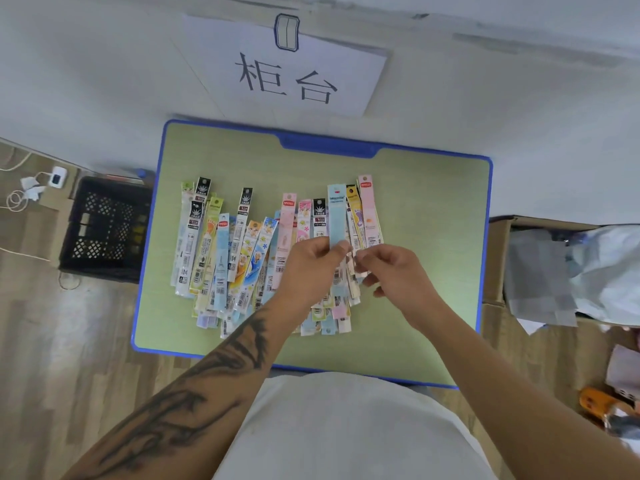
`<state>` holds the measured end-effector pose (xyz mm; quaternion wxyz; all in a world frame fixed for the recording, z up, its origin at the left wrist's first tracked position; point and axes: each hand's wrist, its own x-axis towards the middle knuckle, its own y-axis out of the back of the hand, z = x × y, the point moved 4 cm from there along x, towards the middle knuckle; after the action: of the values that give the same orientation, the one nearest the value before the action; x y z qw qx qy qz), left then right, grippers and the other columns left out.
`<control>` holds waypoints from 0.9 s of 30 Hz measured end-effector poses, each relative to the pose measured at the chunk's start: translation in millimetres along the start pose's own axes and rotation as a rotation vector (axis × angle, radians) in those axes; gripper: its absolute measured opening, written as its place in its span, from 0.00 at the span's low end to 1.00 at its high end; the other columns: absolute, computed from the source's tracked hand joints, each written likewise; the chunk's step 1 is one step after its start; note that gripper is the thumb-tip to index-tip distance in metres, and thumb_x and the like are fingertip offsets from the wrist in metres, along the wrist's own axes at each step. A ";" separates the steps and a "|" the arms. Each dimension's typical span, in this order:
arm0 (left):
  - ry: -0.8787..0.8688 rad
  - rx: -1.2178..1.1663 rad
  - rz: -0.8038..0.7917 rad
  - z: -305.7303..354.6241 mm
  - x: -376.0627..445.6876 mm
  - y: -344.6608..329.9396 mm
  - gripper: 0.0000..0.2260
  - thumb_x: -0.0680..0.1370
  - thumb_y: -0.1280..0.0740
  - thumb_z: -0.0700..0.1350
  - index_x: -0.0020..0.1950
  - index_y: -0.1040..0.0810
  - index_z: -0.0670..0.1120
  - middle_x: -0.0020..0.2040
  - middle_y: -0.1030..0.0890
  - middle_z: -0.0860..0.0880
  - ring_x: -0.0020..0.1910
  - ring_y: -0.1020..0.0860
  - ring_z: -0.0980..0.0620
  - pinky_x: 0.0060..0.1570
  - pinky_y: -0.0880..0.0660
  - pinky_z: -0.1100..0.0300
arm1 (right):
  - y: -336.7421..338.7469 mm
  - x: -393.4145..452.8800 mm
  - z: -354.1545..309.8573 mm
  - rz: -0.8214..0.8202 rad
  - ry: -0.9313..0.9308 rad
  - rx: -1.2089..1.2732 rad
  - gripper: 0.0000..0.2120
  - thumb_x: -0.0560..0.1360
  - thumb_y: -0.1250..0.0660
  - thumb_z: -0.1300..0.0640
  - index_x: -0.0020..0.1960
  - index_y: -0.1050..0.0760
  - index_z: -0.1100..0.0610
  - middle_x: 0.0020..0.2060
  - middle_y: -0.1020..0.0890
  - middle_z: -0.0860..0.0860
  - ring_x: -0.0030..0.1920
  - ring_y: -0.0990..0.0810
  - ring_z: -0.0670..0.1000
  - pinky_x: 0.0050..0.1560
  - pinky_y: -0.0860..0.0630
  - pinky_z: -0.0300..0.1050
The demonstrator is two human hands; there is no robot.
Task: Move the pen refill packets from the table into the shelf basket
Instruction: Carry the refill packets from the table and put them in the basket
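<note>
Several long, narrow pen refill packets (pixel 242 251) lie fanned out side by side on a green table with a blue rim (pixel 433 209). My left hand (pixel 311 268) pinches a light blue packet (pixel 337 216) near its middle, lifting it above the others. Just to its right, my right hand (pixel 394 271) pinches a few pink and yellow packets (pixel 367 216) at their lower part. A black lattice basket (pixel 104 226) stands on the floor left of the table.
A white paper sign (pixel 287 71) with a clip hangs on the wall behind the table. An open cardboard box (pixel 498 258) with plastic bags sits to the right. Cables and a charger (pixel 57 176) lie on the wooden floor at far left.
</note>
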<state>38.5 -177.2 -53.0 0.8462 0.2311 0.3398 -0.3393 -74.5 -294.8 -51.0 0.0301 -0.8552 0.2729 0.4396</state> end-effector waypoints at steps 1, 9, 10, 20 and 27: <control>0.009 0.013 -0.019 -2.4 0.0 0.4 0.14 0.82 0.30 0.53 0.51 0.14 0.42 0.43 0.19 0.42 0.39 0.26 0.50 0.39 0.26 0.56 | 4.6 9.0 0.6 0.079 0.013 -0.030 0.06 0.81 0.31 0.53 0.49 0.17 0.52 0.41 0.14 0.46 0.38 0.18 0.46 0.40 0.26 0.42; 0.056 0.031 -0.134 -9.8 1.7 -9.4 0.07 0.80 0.28 0.55 0.48 0.13 0.54 0.49 0.17 0.34 0.42 0.23 0.48 0.45 0.24 0.51 | 9.2 59.9 10.2 0.348 -0.012 -0.413 0.15 0.81 0.33 0.46 0.62 0.25 0.54 0.55 0.18 0.51 0.54 0.19 0.55 0.54 0.21 0.53; 0.052 0.033 -0.145 -7.9 2.6 -10.1 0.06 0.80 0.28 0.54 0.49 0.13 0.54 0.51 0.17 0.33 0.42 0.23 0.48 0.44 0.24 0.51 | 7.2 60.8 10.4 0.354 -0.010 -0.449 0.14 0.81 0.33 0.47 0.62 0.25 0.54 0.55 0.18 0.51 0.55 0.19 0.56 0.55 0.21 0.54; 0.024 0.092 -0.248 -3.2 26.3 -10.4 0.08 0.83 0.32 0.50 0.58 0.15 0.51 0.43 0.22 0.43 0.39 0.25 0.47 0.41 0.24 0.51 | 7.4 67.4 18.8 0.387 -0.056 -0.182 0.05 0.78 0.29 0.55 0.51 0.23 0.56 0.45 0.16 0.51 0.47 0.19 0.54 0.46 0.25 0.45; -0.016 0.142 -0.244 11.9 13.3 -9.8 0.10 0.85 0.35 0.46 0.64 0.17 0.50 0.45 0.19 0.54 0.39 0.23 0.57 0.37 0.23 0.65 | 23.3 16.4 27.3 0.316 -0.073 0.389 0.04 0.78 0.27 0.58 0.46 0.21 0.55 0.44 0.14 0.54 0.43 0.21 0.54 0.44 0.27 0.48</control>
<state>43.5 -196.7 -56.4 0.7828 0.2447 0.3336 -0.4649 -98.4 -313.9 -76.0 0.1349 -0.7636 0.4815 0.4086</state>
